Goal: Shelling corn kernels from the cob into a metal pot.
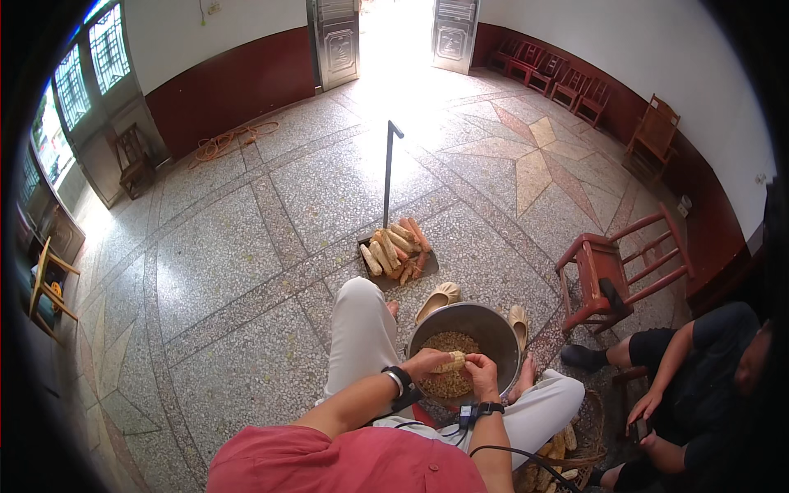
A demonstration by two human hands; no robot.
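Note:
My left hand (423,363) is wrapped around a pale yellow corn cob (455,362), held above a deep metal pot (506,345). At the other end of the cob, the fingers of my right hand (484,371) are closed on it; my palm hides the cob's near part. Loose corn kernels (445,387) cover the bottom of the pot, which stands between my legs. To my right, partly under the edge of my leg, a woven basket (593,419) holds several ears of corn (558,445).
A long-handled dustpan (431,266) heaped with bare cobs (385,249) stands ahead. Beige shoes (441,300) lie by the pot. A red wooden chair (598,271) is at right, near a seated person (684,370) holding a phone (640,429). An orange cord (216,146) lies along the far wall.

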